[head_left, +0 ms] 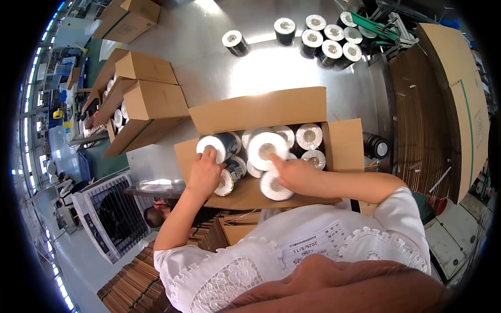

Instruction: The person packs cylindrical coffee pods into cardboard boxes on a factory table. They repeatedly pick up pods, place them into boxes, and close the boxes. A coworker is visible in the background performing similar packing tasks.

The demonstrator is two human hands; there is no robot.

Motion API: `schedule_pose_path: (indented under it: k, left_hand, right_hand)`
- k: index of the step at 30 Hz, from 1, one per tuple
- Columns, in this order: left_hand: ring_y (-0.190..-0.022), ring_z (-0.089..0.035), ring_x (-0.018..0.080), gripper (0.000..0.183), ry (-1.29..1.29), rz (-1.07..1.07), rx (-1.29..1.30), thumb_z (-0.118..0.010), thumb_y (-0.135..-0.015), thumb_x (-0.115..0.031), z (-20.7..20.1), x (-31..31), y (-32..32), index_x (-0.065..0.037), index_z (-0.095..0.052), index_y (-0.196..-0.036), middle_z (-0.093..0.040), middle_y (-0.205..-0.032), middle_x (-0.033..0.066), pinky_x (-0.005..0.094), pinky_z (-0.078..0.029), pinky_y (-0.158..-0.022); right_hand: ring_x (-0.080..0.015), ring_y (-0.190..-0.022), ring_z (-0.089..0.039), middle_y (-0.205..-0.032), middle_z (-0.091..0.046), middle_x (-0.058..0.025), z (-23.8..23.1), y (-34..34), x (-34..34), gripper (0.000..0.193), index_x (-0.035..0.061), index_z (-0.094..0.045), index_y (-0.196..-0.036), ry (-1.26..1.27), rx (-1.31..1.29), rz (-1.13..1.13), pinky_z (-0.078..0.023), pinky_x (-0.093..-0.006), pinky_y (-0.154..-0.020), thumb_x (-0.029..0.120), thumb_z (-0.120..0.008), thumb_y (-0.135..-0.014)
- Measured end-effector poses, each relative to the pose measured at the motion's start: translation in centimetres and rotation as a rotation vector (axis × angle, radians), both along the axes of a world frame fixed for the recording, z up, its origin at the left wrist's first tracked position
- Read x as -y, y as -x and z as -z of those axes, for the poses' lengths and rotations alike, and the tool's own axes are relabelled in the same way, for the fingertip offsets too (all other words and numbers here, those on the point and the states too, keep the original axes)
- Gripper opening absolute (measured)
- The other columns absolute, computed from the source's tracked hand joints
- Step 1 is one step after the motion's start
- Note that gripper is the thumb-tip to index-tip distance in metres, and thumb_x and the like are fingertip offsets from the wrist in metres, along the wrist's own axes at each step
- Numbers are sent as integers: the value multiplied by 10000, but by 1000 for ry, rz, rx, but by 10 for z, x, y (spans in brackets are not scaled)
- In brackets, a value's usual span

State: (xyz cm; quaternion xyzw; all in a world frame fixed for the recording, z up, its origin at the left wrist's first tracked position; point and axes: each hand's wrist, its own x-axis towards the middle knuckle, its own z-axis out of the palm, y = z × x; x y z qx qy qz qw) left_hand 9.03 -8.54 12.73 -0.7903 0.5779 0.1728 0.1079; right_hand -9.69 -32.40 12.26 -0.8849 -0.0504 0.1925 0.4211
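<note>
In front of me stands an open cardboard box (258,110) holding several plastic-wrapped rolls with white ends and dark sides. At its left side my left hand (206,173) is closed on a tilted roll (227,143), fingertips at the core in its white end. A second roll (237,168) lies tilted just beside that hand. My right hand (296,176) grips a raised, slightly blurred roll (259,142), its fingers at the core. Under that hand, another roll (274,190) leans at the near side of the box. Upright rolls (309,136) fill the box's right part.
On the metal table (203,62), several rolls (332,50) cluster at the far right beside a green-edged device (373,26). Open boxes (148,107) stand at the left. Flattened cartons (417,115) stack at the right. Another person (154,215) is partly visible near a fan unit (112,214).
</note>
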Motion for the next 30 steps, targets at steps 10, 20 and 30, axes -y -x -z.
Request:
schedule_pose_path:
  k: [10, 20, 30]
  left_hand:
    - [-868, -658, 301, 269, -310, -287, -659, -719, -780, -324, -7, 110, -84, -112, -745, -943, -693, -982, 150, 363, -516, -790]
    - [-1128, -473, 385, 641, 154, -205, -266, -776, -675, -409, 188, 408, -92, -219, -541, -1240, -519, -1181, 214, 439, -436, -947]
    - [-1136, -414, 386, 569, 276, -350, -52, -681, -675, -182, 246, 505, -117, -123, -534, -1221, -460, -1216, 210, 445, -396, -973]
  right_hand:
    - [-298, -747, -657, -762, -656, -177, 30, -37, 38, 514, -1, -521, -1282, -501, -14, 296, -526, -364, -683, 292, -653, -881]
    - [-339, -976, -611, -1080, -601, -209, 204, -53, 373, 535, 61, -469, -1293, 586, -38, 1011, -495, -432, -844, 236, -636, -816]
    - [-406, -953, -608, -1026, -611, -277, 289, -72, 413, 633, -56, -505, -1093, 396, -230, 1034, -500, -438, -826, 397, -738, -717]
